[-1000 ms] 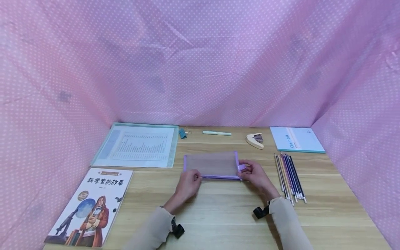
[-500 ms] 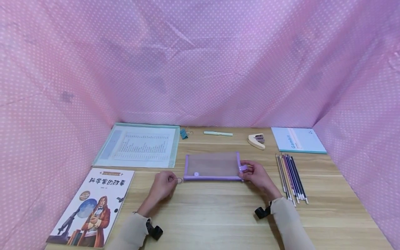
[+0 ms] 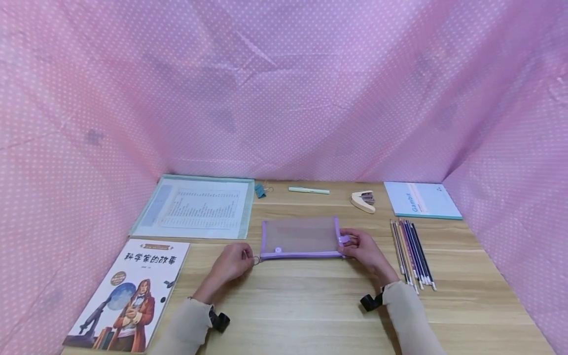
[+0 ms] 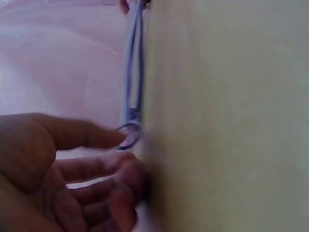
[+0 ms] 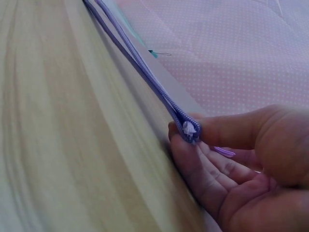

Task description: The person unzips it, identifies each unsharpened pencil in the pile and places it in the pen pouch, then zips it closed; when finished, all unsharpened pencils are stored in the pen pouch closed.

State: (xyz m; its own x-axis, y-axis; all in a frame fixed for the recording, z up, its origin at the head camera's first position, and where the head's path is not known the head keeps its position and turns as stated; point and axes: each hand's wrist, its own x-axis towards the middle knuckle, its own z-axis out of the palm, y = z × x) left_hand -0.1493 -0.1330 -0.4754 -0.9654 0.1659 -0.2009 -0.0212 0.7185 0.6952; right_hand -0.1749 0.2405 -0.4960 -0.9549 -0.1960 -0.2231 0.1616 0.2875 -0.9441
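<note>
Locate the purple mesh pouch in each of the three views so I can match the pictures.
Head: the mesh pouch lies flat at table centre, between the left hand and the right hand.
Left wrist: seen edge-on as a thin purple strip at upper centre, its zipper ring by the fingers.
Right wrist: its zipped edge runs from top left down to the pinching fingers.
Shared landmark: the purple zipper edge.

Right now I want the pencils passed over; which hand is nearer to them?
Right. The right hand grips the pouch's right end, just left of the pencils. The left hand is at the pouch's left end, a whole pouch farther away.
</note>
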